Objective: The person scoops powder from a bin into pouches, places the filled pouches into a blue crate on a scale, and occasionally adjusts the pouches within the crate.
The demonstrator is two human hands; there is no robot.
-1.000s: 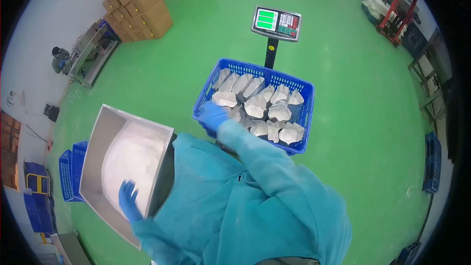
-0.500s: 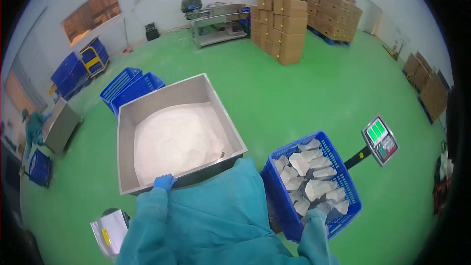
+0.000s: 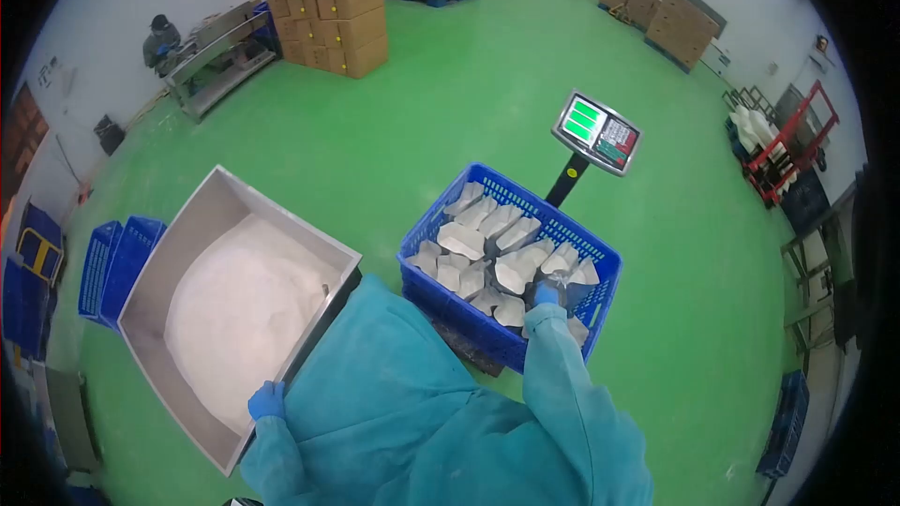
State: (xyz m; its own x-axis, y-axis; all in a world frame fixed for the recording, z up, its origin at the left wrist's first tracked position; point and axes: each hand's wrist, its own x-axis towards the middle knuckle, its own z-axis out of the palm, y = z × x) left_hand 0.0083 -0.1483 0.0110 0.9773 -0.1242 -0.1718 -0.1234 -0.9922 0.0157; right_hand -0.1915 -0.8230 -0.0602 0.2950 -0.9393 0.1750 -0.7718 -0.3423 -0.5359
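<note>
My left hand (image 3: 267, 401), in a blue glove, is closed over the near rim of a steel tub (image 3: 343, 260) that holds a heap of white powder (image 3: 246, 319). On the right, my gloved right hand (image 3: 547, 294) reaches into a blue crate (image 3: 600, 267) of upright open bags (image 3: 462, 241). Its fingers are partly hidden among the bags at the crate's right side, so its grip is not clear. Beyond the crate stands a scale display (image 3: 597, 133) with lit green digits.
Blue crates (image 3: 131, 258) lean beyond the tub. Stacked cartons (image 3: 342, 14) and a steel table (image 3: 220, 61) with a person (image 3: 161, 42) are at the back left. A red trolley (image 3: 792, 145) stands at the right.
The view has turned right, so tub and crate appear further left. My right hand now shows further forward among the bags. My left hand is still on the tub's rim.
</note>
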